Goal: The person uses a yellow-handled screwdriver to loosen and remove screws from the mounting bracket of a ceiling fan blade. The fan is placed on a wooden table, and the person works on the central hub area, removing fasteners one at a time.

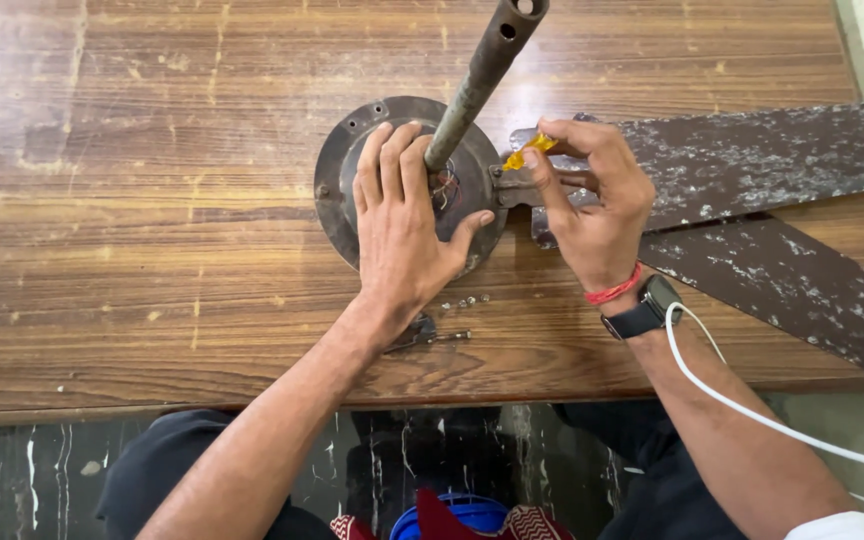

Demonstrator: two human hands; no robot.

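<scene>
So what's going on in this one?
A person has an old ceiling fan motor lying on a wooden table. The left hand presses flat on the motor housing beside the downrod. The right hand holds a small yellow-handled screwdriver at the bracket where a worn brown blade joins the motor. A second blade lies beside it, and a few loose screws sit near the left wrist.

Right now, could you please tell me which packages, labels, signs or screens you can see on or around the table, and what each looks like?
Smartwatch: on the right wrist at the table's near edge; dark rounded-rectangle body on a black band, its screen dark and turned mostly away.
No packages, labels or signs show.
</scene>
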